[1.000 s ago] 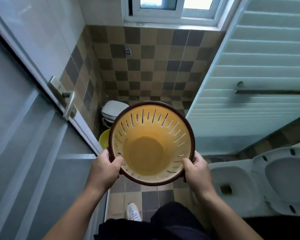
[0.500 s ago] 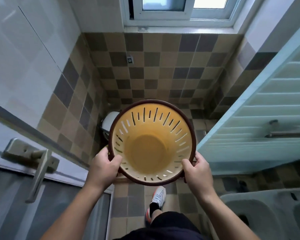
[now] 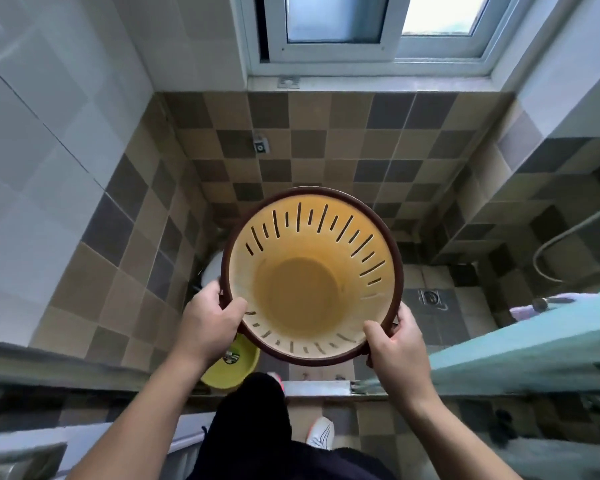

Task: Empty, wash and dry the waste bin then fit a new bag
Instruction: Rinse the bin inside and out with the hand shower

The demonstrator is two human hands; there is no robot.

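The waste bin (image 3: 312, 282), a tan plastic basket with a dark brown rim and slotted walls, is held in the air in front of the person, mouth up toward the camera, above the checkered tile floor (image 3: 471, 313) of a small wet room. The left hand (image 3: 210, 322) grips the rim on its near left side, thumb hooked inside over the edge and the other fingers curled beneath; the right hand (image 3: 394, 344) grips the near right side the same way, thumb lying on the inner wall. Looking straight down into it, the bin holds no rubbish and no liner, so the emptying part looks done. Whether it has been washed is harder to judge: the bottom looks darker and a little streaked, which could be staining or a film of water, and the picture is too soft to tell which. No running water, cloth or fresh bag shows anywhere. A floor drain (image 3: 430, 297) sits just beyond the bin on the right, a shower hose (image 3: 565, 237) loops down the right wall, and a yellow basin (image 3: 234, 370) lies on the floor below the left hand, so this seems the place for rinsing. By that reading, washing, drying and fitting the new bag are all still ahead.
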